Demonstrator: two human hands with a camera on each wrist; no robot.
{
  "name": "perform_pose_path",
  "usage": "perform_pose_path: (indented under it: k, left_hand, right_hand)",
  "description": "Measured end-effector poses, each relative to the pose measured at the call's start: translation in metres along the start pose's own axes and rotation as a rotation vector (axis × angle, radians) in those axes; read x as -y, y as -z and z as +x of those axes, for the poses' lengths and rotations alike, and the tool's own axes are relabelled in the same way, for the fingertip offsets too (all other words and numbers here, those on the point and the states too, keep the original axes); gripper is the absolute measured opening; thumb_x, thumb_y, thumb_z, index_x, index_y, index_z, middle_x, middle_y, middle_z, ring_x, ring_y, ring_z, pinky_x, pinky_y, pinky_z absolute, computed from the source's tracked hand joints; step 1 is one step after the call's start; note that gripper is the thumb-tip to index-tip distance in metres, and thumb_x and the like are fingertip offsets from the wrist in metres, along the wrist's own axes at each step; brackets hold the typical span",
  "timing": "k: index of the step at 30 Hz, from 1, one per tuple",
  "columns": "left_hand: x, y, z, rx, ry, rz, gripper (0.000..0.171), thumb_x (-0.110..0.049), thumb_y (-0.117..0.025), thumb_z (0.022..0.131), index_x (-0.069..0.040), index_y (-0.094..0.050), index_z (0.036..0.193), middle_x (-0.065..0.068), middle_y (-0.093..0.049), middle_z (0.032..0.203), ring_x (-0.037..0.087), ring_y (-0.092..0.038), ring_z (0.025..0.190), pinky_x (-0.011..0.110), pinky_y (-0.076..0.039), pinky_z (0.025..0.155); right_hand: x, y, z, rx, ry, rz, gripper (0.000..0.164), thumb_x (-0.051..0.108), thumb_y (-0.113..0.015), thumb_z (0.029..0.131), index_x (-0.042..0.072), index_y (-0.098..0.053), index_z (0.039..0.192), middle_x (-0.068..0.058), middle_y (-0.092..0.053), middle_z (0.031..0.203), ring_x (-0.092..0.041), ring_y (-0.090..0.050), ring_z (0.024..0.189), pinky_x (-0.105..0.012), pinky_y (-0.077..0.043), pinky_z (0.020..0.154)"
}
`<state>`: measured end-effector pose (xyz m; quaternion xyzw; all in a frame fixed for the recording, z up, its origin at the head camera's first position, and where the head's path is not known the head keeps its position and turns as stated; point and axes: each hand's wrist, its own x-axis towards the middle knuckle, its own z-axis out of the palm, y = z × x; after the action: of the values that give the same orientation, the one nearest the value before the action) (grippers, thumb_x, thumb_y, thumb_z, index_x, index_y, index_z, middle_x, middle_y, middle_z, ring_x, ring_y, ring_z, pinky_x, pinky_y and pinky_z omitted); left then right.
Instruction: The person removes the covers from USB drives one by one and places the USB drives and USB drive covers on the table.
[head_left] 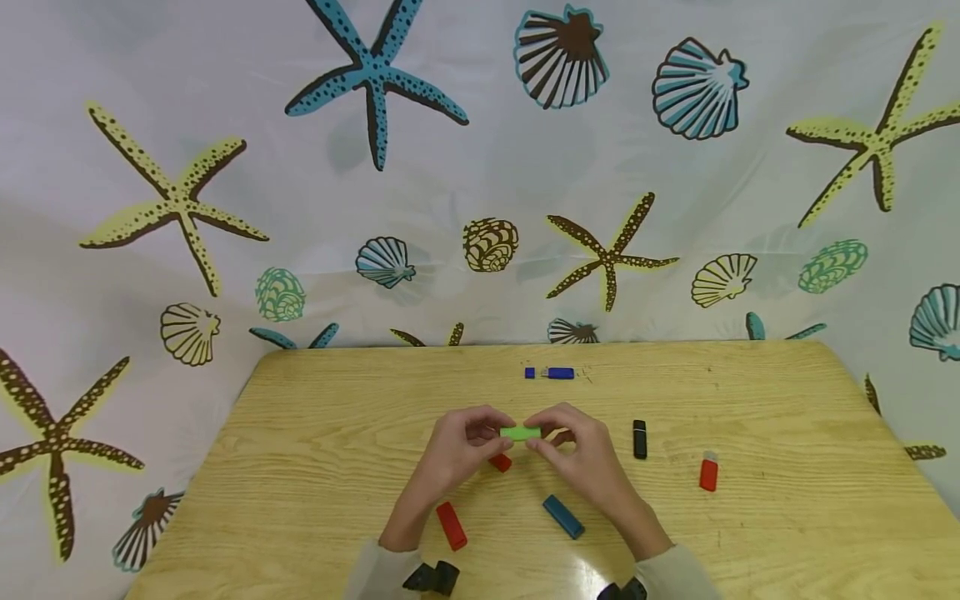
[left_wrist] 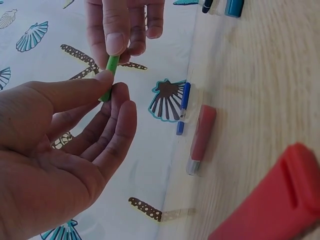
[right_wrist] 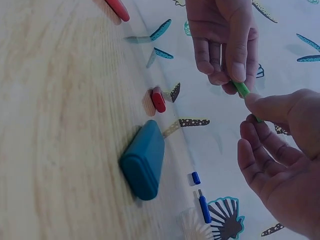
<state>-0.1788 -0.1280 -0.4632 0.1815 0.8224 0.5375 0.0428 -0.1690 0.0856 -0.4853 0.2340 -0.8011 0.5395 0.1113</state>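
Head view: left grip (head_left: 453,446) and right grip (head_left: 583,447) are pinching green stick (head_left: 521,433) at opposite ends; blue cap (head_left: 529,373) is lying beside blue drive (head_left: 561,373).

The place is a screened-off workspace; home or workroom, one cannot tell. A pale cloth (head_left: 450,183) printed with starfish (head_left: 375,72) and shells (head_left: 693,92) hangs from nine round through twelve to three o'clock, behind a wood-grained table (head_left: 315,433) that spreads towards six.
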Motion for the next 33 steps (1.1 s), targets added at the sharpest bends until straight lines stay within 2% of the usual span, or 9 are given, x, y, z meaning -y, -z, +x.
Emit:
perform_pose_path:
  k: [13, 19, 26, 33]
  left_hand:
    - [0.001, -0.006, -0.001, -0.032, -0.026, -0.071, 0.015, -0.001, -0.076, 0.092, -0.002, -0.076, 0.107, 0.012, -0.074, 0.101, 0.03, -0.074, 0.087, 0.026, -0.06, 0.076]
    - [-0.001, -0.01, 0.001, -0.025, -0.041, -0.082, 0.015, 0.0, -0.075, 0.092, -0.002, -0.076, 0.107, 0.011, -0.074, 0.099, 0.031, -0.074, 0.087, 0.027, -0.06, 0.075]
    - [-0.002, -0.015, 0.003, -0.012, -0.068, -0.071, 0.015, -0.003, -0.075, 0.093, -0.001, -0.076, 0.108, 0.012, -0.074, 0.101, 0.024, -0.074, 0.089, 0.028, -0.06, 0.079]
    - [-0.009, -0.014, 0.012, -0.009, -0.113, -0.032, 0.015, -0.006, -0.076, 0.093, -0.004, -0.076, 0.108, 0.01, -0.075, 0.102, 0.02, -0.073, 0.088, 0.028, -0.06, 0.079]
  right_hand:
    - [0.001, 0.009, 0.0, 0.019, 0.018, -0.059, 0.02, 0.005, -0.081, 0.088, 0.008, -0.076, 0.107, 0.0, -0.073, 0.1, -0.013, -0.067, 0.087, -0.034, -0.061, 0.072]
    - [0.0, 0.017, -0.001, 0.029, 0.018, -0.077, 0.02, 0.005, -0.081, 0.088, 0.009, -0.076, 0.107, -0.002, -0.073, 0.099, -0.014, -0.068, 0.086, -0.034, -0.061, 0.07]
    - [0.001, 0.028, -0.002, 0.055, 0.037, -0.108, 0.019, 0.006, -0.081, 0.088, 0.01, -0.076, 0.106, 0.003, -0.073, 0.099, -0.013, -0.068, 0.086, -0.033, -0.06, 0.071]
    - [0.002, 0.038, 0.003, 0.049, 0.064, -0.11, 0.019, 0.006, -0.081, 0.089, 0.009, -0.076, 0.107, -0.002, -0.073, 0.097, -0.014, -0.068, 0.085, -0.036, -0.06, 0.072]
